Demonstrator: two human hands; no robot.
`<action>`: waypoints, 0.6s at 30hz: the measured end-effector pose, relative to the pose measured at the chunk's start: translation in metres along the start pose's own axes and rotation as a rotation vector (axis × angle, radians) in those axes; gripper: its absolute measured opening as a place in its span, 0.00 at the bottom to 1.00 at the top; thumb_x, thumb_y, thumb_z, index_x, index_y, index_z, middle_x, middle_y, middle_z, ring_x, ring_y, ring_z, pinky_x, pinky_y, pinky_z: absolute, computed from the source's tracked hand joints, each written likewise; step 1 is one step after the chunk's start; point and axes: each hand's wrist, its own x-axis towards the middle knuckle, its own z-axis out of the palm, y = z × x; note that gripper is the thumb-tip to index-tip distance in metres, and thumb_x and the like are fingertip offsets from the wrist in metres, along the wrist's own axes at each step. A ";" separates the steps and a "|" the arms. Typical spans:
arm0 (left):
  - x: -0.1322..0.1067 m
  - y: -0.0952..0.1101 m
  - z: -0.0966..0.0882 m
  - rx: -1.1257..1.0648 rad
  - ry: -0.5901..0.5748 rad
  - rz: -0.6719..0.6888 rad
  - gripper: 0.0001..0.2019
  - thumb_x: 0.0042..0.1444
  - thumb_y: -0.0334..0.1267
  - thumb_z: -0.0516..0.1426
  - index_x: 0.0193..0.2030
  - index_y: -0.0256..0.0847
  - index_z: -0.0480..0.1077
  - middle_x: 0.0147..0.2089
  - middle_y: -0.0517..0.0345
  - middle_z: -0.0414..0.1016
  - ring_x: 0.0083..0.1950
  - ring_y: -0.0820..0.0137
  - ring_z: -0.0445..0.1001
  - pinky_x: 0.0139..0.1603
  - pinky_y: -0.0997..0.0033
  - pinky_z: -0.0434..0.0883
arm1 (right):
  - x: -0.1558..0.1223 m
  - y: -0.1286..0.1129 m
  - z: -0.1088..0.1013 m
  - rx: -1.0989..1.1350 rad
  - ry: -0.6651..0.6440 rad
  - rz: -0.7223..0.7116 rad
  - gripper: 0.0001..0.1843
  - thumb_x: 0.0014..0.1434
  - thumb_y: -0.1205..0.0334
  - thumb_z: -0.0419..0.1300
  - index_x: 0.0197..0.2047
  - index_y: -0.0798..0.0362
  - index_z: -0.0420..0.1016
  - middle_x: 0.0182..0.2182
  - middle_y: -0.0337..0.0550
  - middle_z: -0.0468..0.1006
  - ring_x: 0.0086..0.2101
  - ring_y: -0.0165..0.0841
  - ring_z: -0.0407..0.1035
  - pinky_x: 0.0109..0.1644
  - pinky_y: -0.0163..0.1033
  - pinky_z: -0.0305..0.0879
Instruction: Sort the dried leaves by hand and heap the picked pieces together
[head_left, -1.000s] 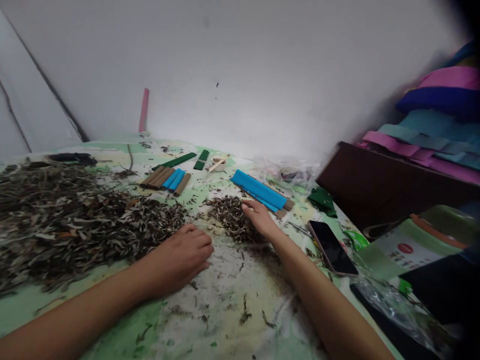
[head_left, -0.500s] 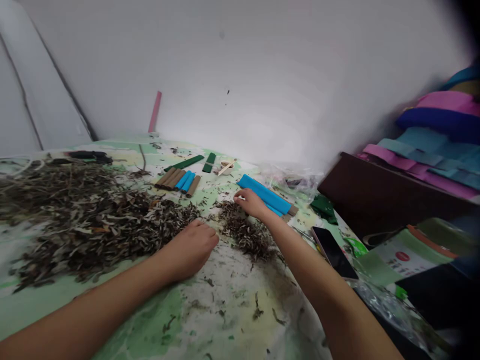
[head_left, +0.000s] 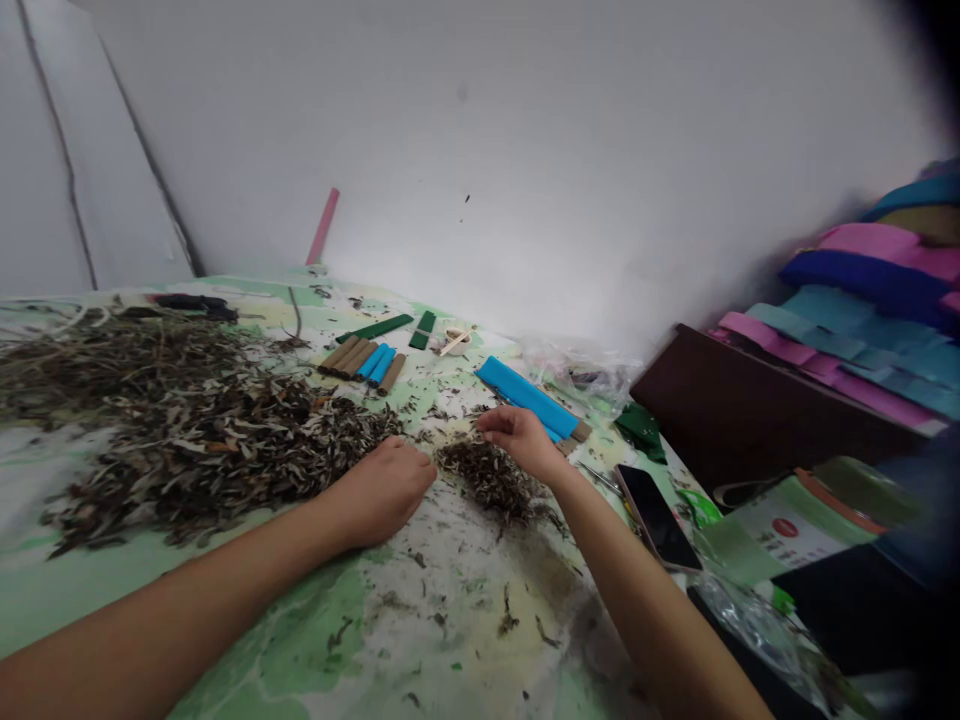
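The near part of the green-and-white mottled table (head_left: 420, 640), where both bare forearms reach in, carries only scattered leaf crumbs. The left hand (head_left: 384, 488) lies knuckles-up on the table with its fingers curled under, just at the near right tip of the large heap of dried grey-brown leaves (head_left: 172, 430); the palm is hidden, so it cannot be told whether it has hold of anything. The right hand (head_left: 523, 440) hovers with bent fingers at the far edge of the small pile of dried leaves (head_left: 491, 482), its fingertips drawn together towards the thumb, and whether they pinch any leaves cannot be told. That small pile sits between the 2 hands, apart from the large heap. To the right of the right forearm lies a dark-screened smartphone (head_left: 656, 505), and beyond it a crumpled dark green scrap (head_left: 641, 425). Just behind the right hand lies a bright blue rolled sheet (head_left: 525, 397). Further back is a row of brown and blue cardboard tubes (head_left: 365, 359), then 2 flat dark green strips (head_left: 381, 327), and a pink strip (head_left: 322, 227) leans on the white wall (head_left: 525, 150).
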 end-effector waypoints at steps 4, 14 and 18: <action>0.001 -0.003 0.003 -0.080 0.029 -0.025 0.10 0.59 0.30 0.48 0.30 0.37 0.67 0.31 0.54 0.70 0.37 0.64 0.69 0.42 0.63 0.59 | -0.012 -0.003 0.016 0.176 0.057 0.044 0.07 0.48 0.72 0.56 0.32 0.54 0.73 0.28 0.39 0.78 0.30 0.30 0.72 0.37 0.36 0.67; 0.003 -0.011 0.006 -0.128 0.029 -0.082 0.10 0.60 0.32 0.49 0.31 0.38 0.69 0.32 0.56 0.71 0.38 0.67 0.69 0.44 0.65 0.59 | -0.023 -0.015 0.031 -0.613 0.048 -0.179 0.15 0.56 0.67 0.57 0.47 0.51 0.74 0.40 0.46 0.75 0.42 0.37 0.66 0.45 0.39 0.59; 0.003 -0.008 0.003 -0.160 0.038 -0.093 0.10 0.60 0.33 0.49 0.31 0.38 0.70 0.31 0.55 0.71 0.37 0.67 0.69 0.44 0.65 0.60 | -0.023 -0.013 0.034 -0.759 0.019 -0.177 0.09 0.56 0.69 0.57 0.37 0.51 0.78 0.38 0.47 0.74 0.42 0.38 0.63 0.46 0.41 0.56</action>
